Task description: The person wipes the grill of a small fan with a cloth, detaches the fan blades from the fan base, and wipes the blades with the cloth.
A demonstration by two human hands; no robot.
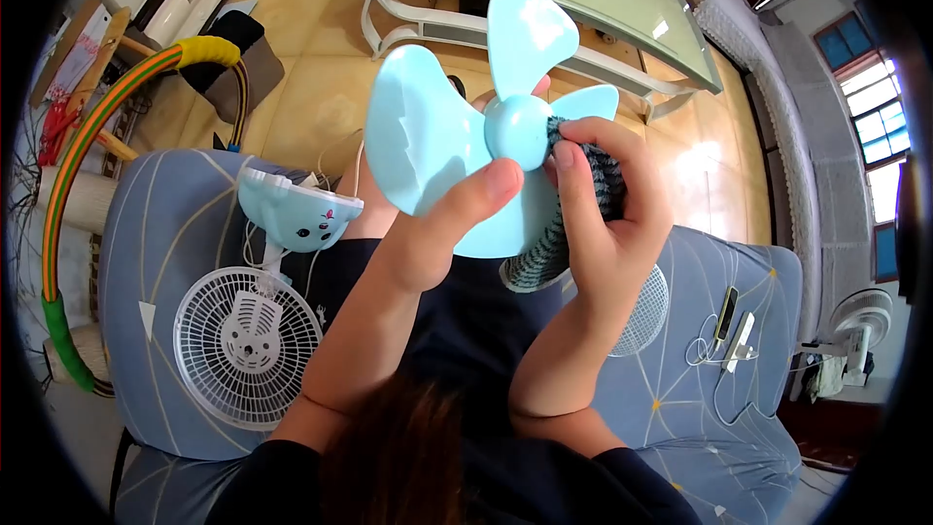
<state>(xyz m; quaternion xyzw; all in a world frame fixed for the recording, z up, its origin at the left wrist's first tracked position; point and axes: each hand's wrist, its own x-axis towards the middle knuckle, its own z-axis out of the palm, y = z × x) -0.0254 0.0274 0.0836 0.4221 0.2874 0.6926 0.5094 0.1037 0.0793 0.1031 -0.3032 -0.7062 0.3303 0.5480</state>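
Counted: one light-blue fan wheel [517, 131], four blades, up between two hands. Gripped in half-curled left hand [431, 238], thumb across front. Pinched in right hand [617, 228], fingertips nearly together: one striped cloth [607, 180], against wheel's right side. Lower left of wheel: one white grille [250, 345], one blue fan base [296, 219]. Lower right: one mesh cover [641, 316].

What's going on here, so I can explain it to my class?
Someone on a patterned blue seat is handling loose fan parts. The left hand holds up a light blue fan blade unit, while the right hand holds a dark striped cloth at the edge of its hub. The blue fan base and a white round grille are on the left; another round grille is partly hidden behind the right arm.
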